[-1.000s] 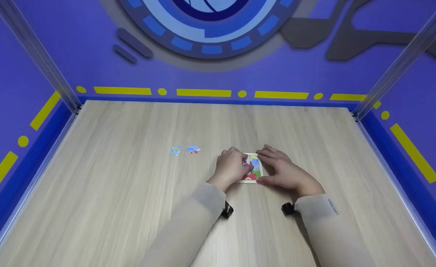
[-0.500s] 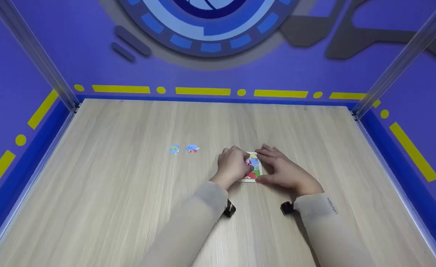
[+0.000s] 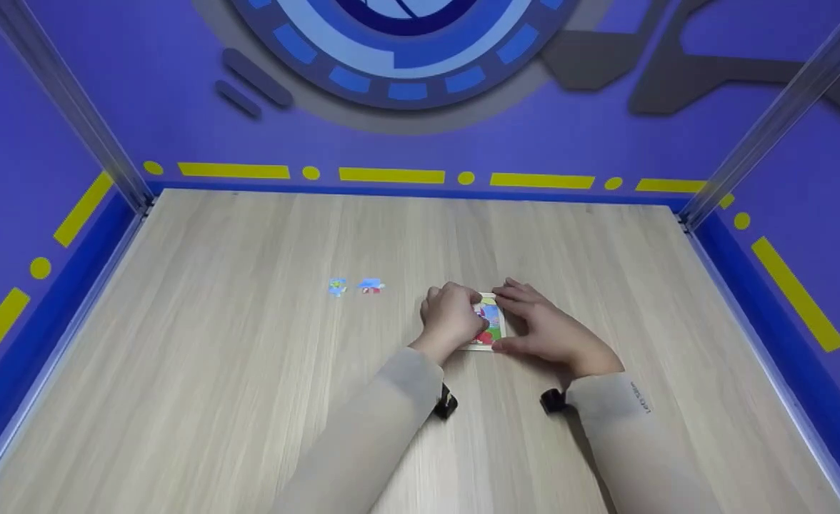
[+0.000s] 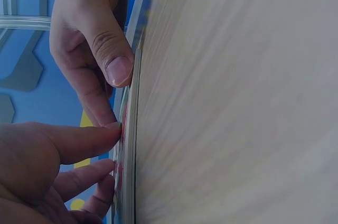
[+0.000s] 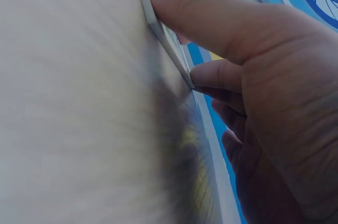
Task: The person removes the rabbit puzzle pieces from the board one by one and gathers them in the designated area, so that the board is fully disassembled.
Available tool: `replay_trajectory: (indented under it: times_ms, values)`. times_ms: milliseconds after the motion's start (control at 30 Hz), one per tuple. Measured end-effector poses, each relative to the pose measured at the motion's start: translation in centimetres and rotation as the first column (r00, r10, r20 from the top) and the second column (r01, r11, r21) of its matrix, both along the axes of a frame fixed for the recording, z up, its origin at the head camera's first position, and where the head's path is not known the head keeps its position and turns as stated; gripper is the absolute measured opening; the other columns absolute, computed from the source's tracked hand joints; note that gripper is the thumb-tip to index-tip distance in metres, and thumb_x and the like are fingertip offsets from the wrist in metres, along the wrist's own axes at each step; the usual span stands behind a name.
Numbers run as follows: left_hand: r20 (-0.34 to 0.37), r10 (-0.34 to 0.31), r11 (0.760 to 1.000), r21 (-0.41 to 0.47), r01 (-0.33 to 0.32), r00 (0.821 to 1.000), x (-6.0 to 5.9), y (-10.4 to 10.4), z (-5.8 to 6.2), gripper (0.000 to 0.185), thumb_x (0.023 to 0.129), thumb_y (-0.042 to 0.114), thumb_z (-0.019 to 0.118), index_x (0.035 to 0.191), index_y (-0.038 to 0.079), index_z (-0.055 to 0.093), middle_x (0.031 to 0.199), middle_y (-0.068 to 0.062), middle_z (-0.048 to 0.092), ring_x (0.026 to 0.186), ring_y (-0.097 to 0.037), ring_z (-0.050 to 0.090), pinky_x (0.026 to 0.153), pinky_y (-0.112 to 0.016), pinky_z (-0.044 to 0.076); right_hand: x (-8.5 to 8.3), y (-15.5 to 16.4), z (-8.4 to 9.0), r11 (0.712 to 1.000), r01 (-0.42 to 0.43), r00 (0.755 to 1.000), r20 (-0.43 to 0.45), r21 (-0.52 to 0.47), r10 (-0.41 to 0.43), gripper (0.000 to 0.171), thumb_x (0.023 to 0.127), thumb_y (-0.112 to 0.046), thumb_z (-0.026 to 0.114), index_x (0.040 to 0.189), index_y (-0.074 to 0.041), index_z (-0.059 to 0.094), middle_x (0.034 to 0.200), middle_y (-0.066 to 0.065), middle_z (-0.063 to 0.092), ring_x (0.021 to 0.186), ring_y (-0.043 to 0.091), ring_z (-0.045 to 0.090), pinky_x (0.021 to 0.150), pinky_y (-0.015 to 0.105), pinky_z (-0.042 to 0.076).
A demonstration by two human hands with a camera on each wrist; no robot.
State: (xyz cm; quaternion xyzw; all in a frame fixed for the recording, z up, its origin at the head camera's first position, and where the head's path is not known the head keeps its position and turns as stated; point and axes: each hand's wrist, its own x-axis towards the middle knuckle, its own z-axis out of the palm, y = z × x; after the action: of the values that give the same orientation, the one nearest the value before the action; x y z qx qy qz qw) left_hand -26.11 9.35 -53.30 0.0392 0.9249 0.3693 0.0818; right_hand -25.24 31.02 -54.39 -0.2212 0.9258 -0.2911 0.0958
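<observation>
My head view looks forward-down over the pale wood-grain surface (image 3: 213, 357); both low, close wrist views share a pale-rimmed rectangular picture board (image 3: 493, 330).

The surface (image 3: 234, 385) is broad and pale, with streaky wood grain running from near to far. Directly on it, left of the middle, lie 2 loose, mostly blue jigsaw pieces (image 3: 371, 285), side by side but apart. To their right and nearer rests 1 light-framed picture puzzle (image 3: 493, 323), partly hidden.
</observation>
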Motion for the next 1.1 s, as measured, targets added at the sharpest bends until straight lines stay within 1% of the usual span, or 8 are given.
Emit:
replay_trajectory:
  times_ms: [67, 267, 467, 567, 700, 833, 1000, 1100]
  values:
    - [0.008, 0.003, 1.0, 0.004, -0.003, 1.0, -0.14, 0.04, -0.2, 0.04, 0.089, 0.019, 0.091, 0.13, 0.018, 0.085, 0.133, -0.005, 0.074, 0.127, -0.029, 0.055, 0.114, -0.049, 0.042, 0.01, -0.02, 0.0, 1.0, 0.0, 1.0, -0.001, -0.01, 0.0, 0.092, 0.093, -0.046, 0.093, 0.167, -0.008, 0.055, 0.18, 0.009, 0.047, 0.177, 0.04, 0.022, 0.142, 0.064, 0.021]
    - [0.028, -0.009, 1.0, -0.019, 0.009, 1.0, 0.19, 0.17, 0.44, 0.043, 0.092, 0.017, 0.088, 0.135, 0.015, 0.082, 0.14, -0.008, 0.072, 0.133, -0.032, 0.054, 0.118, -0.052, 0.04, 0.03, -0.07, 0.06, 1.0, -0.002, 1.0, -0.001, -0.006, 0.002, 0.092, 0.093, -0.047, 0.092, 0.167, -0.007, 0.055, 0.18, 0.01, 0.046, 0.177, 0.04, 0.022, 0.142, 0.065, 0.02]
    - [0.028, -0.007, 1.0, -0.021, 0.008, 1.0, 0.26, 0.24, 0.44, 0.045, 0.094, 0.017, 0.087, 0.139, 0.016, 0.08, 0.141, -0.008, 0.071, 0.136, -0.033, 0.053, 0.119, -0.053, 0.039, 0.04, -0.13, 0.06, 1.0, -0.001, 1.0, 0.005, 0.002, 0.001, 0.093, 0.092, -0.047, 0.092, 0.167, -0.006, 0.054, 0.181, 0.011, 0.045, 0.177, 0.041, 0.021, 0.142, 0.065, 0.02]
    - [0.022, 0.001, 1.0, -0.012, -0.001, 1.0, 0.21, 0.24, 0.33, 0.045, 0.093, 0.016, 0.087, 0.138, 0.017, 0.08, 0.14, -0.007, 0.072, 0.135, -0.033, 0.054, 0.119, -0.053, 0.039, 0.01, -0.14, 0.03, 1.0, 0.0, 1.0, 0.006, 0.005, 0.0, 0.094, 0.092, -0.047, 0.092, 0.167, -0.006, 0.054, 0.181, 0.011, 0.045, 0.177, 0.04, 0.021, 0.142, 0.065, 0.02]
    - [-0.004, 0.016, 1.0, 0.009, -0.016, 1.0, 0.18, 0.29, 0.08, 0.041, 0.094, 0.019, 0.088, 0.134, 0.019, 0.08, 0.13, 0.001, 0.079, 0.128, -0.028, 0.057, 0.115, -0.05, 0.039, 0.01, -0.14, 0.08, 1.0, 0.004, 1.0, 0.012, -0.001, -0.004, 0.094, 0.092, -0.047, 0.093, 0.167, -0.006, 0.054, 0.181, 0.011, 0.045, 0.177, 0.041, 0.021, 0.142, 0.065, 0.02]
    - [-0.028, 0.013, 1.0, 0.016, -0.012, 1.0, 0.19, 0.26, -0.03, 0.032, 0.099, 0.026, 0.087, 0.13, 0.02, 0.081, 0.115, 0.009, 0.084, 0.122, -0.024, 0.06, 0.111, -0.048, 0.039, 0.04, -0.14, 0.14, 1.0, 0.009, 1.0, 0.024, -0.002, -0.009, 0.094, 0.092, -0.048, 0.093, 0.167, -0.007, 0.054, 0.181, 0.011, 0.044, 0.177, 0.041, 0.02, 0.142, 0.065, 0.021]
    - [-0.043, 0.03, 1.0, 0.006, -0.03, 0.999, -0.02, 0.24, -0.08, 0.021, 0.104, 0.025, 0.082, 0.124, 0.023, 0.084, 0.11, 0.01, 0.084, 0.119, -0.023, 0.063, 0.109, -0.048, 0.04, 0.03, -0.07, 0.1, 1.0, 0.007, 1.0, 0.021, 0.001, -0.007, 0.095, 0.093, -0.048, 0.092, 0.168, -0.005, 0.053, 0.182, 0.012, 0.043, 0.177, 0.041, 0.02, 0.142, 0.065, 0.021]
    - [-0.046, 0.04, 0.999, -0.002, -0.04, 0.998, -0.2, 0.24, -0.15, 0.018, 0.105, 0.024, 0.079, 0.122, 0.024, 0.085, 0.109, 0.01, 0.084, 0.116, -0.022, 0.065, 0.108, -0.047, 0.04, 0.0, -0.04, 0.07, 1.0, 0.003, 1.0, 0.016, 0.002, -0.003, 0.096, 0.092, -0.048, 0.092, 0.168, -0.004, 0.052, 0.182, 0.012, 0.043, 0.177, 0.041, 0.02, 0.142, 0.065, 0.021]
